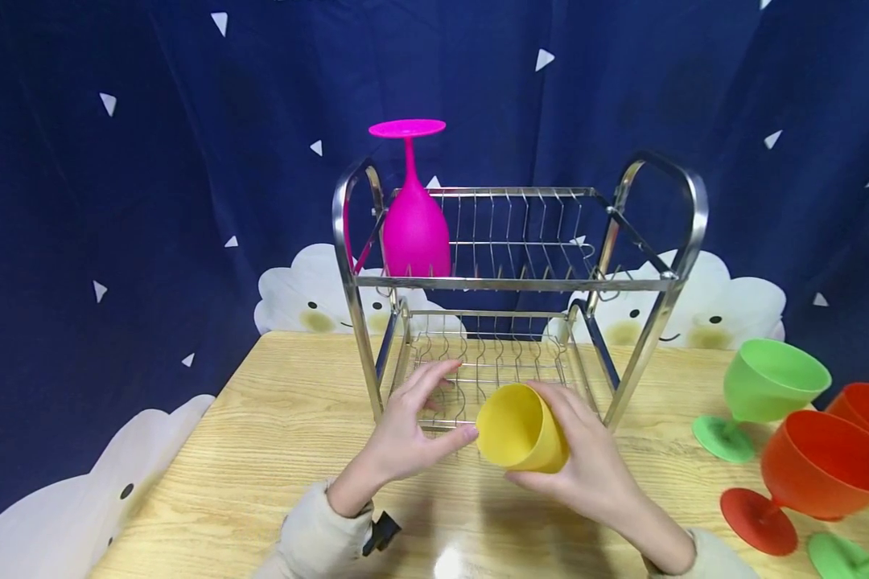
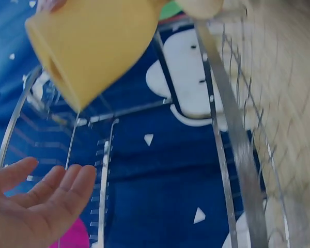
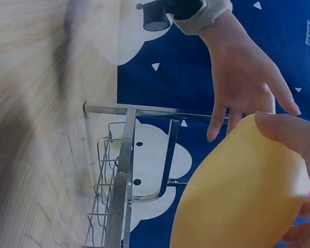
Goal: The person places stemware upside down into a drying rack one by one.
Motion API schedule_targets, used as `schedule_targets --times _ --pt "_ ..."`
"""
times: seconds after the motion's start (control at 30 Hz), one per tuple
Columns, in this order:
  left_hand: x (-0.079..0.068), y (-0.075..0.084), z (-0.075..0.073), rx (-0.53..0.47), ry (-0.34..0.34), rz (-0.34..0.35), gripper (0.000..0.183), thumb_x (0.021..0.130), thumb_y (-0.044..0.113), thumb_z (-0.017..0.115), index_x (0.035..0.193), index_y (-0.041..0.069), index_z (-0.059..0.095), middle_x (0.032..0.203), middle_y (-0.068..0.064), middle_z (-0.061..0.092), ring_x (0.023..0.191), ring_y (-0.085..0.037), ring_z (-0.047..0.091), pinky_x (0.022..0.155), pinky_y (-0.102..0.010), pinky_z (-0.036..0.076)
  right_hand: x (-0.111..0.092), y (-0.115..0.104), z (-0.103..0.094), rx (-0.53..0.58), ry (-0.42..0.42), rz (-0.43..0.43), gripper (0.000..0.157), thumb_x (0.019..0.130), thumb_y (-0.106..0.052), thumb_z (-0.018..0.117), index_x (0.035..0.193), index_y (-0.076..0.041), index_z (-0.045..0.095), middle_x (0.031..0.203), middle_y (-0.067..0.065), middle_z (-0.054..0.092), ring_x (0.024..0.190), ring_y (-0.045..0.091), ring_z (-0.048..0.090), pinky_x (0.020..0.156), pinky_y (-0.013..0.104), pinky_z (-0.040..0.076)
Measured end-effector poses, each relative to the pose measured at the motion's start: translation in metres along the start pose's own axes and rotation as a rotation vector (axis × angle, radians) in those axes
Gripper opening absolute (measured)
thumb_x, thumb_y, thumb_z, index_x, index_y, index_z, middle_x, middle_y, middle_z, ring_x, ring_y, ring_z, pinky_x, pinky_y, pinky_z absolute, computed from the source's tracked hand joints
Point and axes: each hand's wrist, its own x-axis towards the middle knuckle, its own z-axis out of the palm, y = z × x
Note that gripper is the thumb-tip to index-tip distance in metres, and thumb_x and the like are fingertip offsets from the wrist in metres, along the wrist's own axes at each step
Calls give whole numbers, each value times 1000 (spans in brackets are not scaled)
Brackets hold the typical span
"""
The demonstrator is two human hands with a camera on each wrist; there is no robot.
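Observation:
My right hand (image 1: 586,454) grips a yellow goblet (image 1: 514,426) round its bowl, with the thumb on one side and fingers on the other. The goblet is tilted, its mouth facing the head camera and slightly left; its foot is hidden there. Close to the rim, my left hand (image 1: 413,426) has its fingers spread and holds nothing. In the right wrist view the left palm (image 3: 243,77) shows beyond the yellow bowl (image 3: 237,191). Behind both hands stands a two-tier metal dish rack (image 1: 514,284). A magenta goblet (image 1: 416,233) stands upside down at the left of its upper tier.
At the right of the wooden table (image 1: 261,450) are a green goblet (image 1: 775,386), a red goblet (image 1: 825,466), another red one behind it, and a partly cut-off green one (image 1: 843,556). A dark blue curtain (image 1: 261,96) with white triangles hangs behind.

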Motion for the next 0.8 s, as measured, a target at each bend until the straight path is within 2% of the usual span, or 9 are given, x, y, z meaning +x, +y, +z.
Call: schedule_targets --times 0.17,0.27,0.37,0.47,0.57,0.67,0.8 --pt "4 5 14 57 -78 -17 73 72 36 71 135 13 40 129 -7 46 100 -18 52 69 -23 51 4 -1 4 -64 -4 -75 94 44 -32 88 125 -6 48 118 10 53 103 23 49 77 44 49" --pt "6 9 21 59 -118 -65 75 72 39 71 135 13 40 129 -6 45 98 -19 52 67 -21 51 5 -2 6 -104 -6 -94 94 43 -33 87 125 -7 49 117 10 53 103 24 49 77 44 48" --pt "6 12 25 115 -153 -125 76 71 45 72 135 16 41 129 -4 45 99 -18 52 68 -22 51 6 -4 8 -146 -11 -112 93 43 -35 86 124 -6 50 116 10 53 103 25 49 78 44 48" --pt "5 14 27 210 -167 -144 76 70 51 70 133 17 43 128 -2 47 104 -21 51 74 -27 50 7 -5 9 -183 -16 -130 93 43 -36 86 123 -5 50 116 11 53 103 26 49 81 44 48" --pt "4 15 28 251 -155 -131 75 70 52 70 131 16 45 125 -3 50 102 -22 52 74 -31 49 7 -7 10 -196 -17 -139 93 42 -37 86 122 -4 51 116 11 54 102 26 49 82 44 47" --pt "4 14 28 228 -135 -107 73 70 50 70 129 12 48 120 -3 53 93 -18 54 72 -27 48 7 -8 10 -198 -21 -137 95 42 -39 86 122 -4 50 116 10 54 101 25 50 82 43 47" --pt "5 12 27 130 -105 -99 69 69 43 73 124 9 51 112 -3 56 88 -17 55 68 -22 49 6 -10 7 -164 -36 -131 96 45 -41 85 125 -3 48 119 11 53 105 26 49 83 45 47"
